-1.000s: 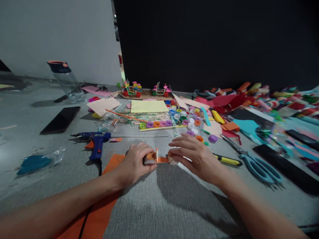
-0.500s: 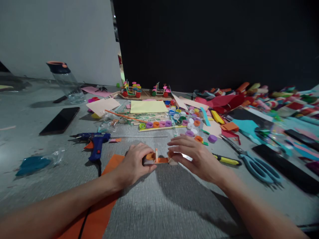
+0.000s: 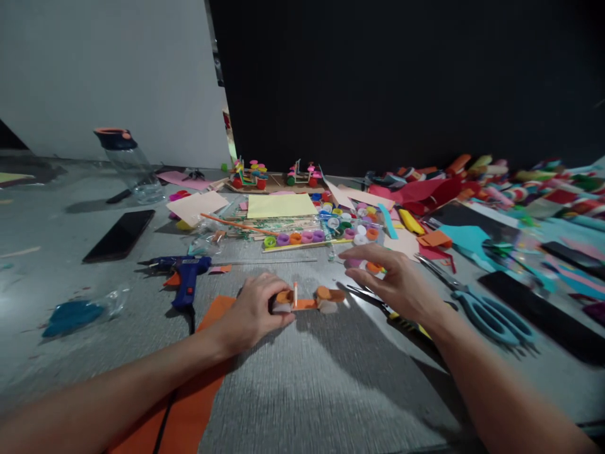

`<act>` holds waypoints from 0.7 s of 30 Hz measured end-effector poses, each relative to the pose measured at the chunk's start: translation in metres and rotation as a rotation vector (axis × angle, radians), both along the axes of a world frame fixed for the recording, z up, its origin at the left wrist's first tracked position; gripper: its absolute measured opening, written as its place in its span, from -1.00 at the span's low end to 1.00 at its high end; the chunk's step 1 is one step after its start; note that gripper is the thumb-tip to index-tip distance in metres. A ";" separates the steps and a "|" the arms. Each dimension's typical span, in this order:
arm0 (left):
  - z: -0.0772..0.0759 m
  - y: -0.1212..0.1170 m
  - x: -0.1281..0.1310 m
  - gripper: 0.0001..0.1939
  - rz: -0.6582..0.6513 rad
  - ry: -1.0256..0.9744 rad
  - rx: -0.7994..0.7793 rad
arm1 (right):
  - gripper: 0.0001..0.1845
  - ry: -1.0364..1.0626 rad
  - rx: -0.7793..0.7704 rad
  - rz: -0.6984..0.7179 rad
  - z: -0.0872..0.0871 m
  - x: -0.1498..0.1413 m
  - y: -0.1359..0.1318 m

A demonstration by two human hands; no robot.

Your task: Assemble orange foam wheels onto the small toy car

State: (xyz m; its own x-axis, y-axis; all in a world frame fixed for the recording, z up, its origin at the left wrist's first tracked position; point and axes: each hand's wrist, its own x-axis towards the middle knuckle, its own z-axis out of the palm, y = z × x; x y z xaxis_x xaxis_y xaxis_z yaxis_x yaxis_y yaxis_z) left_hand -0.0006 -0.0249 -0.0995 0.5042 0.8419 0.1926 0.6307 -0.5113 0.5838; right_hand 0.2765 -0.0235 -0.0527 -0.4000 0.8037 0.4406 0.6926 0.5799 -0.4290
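My left hand (image 3: 250, 312) is closed on the left end of a small orange craft model (image 3: 307, 298), made of bottle caps, an orange strip and an upright stick, resting on the grey table (image 3: 302, 378). My right hand (image 3: 394, 280) hovers to the right of the model, lifted off it, fingers spread and holding nothing. It is over a yellow-handled cutter (image 3: 401, 318) and close to loose bottle caps (image 3: 363, 236).
A blue glue gun (image 3: 184, 274) and orange paper sheet (image 3: 189, 391) lie left. A black phone (image 3: 120, 234) and a clear bottle (image 3: 125, 164) sit farther left. Teal scissors (image 3: 486, 312), coloured paper scraps and finished cap models (image 3: 274, 173) crowd the right and back.
My right hand has let go of the model's right end and moved up and to the right. My left hand stays on the model.
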 end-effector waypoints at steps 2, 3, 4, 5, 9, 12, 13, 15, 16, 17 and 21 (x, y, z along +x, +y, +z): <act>-0.001 0.000 0.000 -0.86 0.015 -0.023 -0.009 | -0.69 -0.006 0.000 -0.035 0.000 0.001 0.002; 0.000 0.000 -0.001 -0.87 0.031 -0.045 -0.022 | -0.68 -0.010 0.006 -0.049 0.000 0.002 0.002; 0.000 0.001 -0.002 -0.86 0.055 -0.069 -0.035 | -0.69 -0.017 0.014 -0.059 0.000 0.002 0.002; 0.002 0.002 -0.003 -0.84 0.087 -0.094 -0.041 | -0.69 -0.025 0.027 -0.065 0.001 0.002 0.002; 0.014 0.012 -0.013 -0.71 0.223 -0.146 0.019 | -0.69 -0.038 0.096 -0.072 -0.001 0.002 0.001; 0.026 0.029 -0.027 -0.73 0.308 -0.182 0.094 | -0.67 -0.023 0.134 -0.074 -0.007 0.005 0.003; 0.030 0.036 -0.032 -0.72 0.339 -0.194 0.115 | -0.66 -0.024 0.143 -0.074 -0.010 0.006 0.004; 0.037 0.052 -0.044 -0.70 0.395 -0.209 0.141 | -0.64 -0.029 0.166 -0.073 -0.016 0.008 0.006; 0.039 0.060 -0.049 -0.70 0.411 -0.209 0.142 | -0.63 -0.031 0.183 -0.073 -0.018 0.008 0.008; 0.041 0.069 -0.055 -0.72 0.420 -0.205 0.137 | -0.62 -0.032 0.201 -0.073 -0.020 0.008 0.009; 0.045 0.103 -0.072 -0.71 0.421 -0.176 0.086 | -0.60 -0.063 0.262 -0.054 -0.016 0.006 0.010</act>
